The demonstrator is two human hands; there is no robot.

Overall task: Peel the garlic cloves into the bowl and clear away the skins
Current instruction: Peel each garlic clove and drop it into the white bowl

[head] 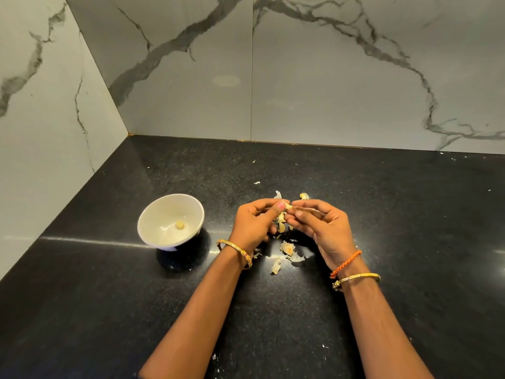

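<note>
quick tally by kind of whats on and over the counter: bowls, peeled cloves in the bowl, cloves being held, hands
Bowls: 1, the white bowl
Peeled cloves in the bowl: 1, peeled clove
Cloves being held: 1, garlic clove pinched between both hands
Hands: 2, left hand and right hand
Total: 5

Both forearms extended toward twelve o'clock, left hand (255, 222) and right hand (318, 224) meeting fingertip to fingertip, fingers curled, pinching.
</note>
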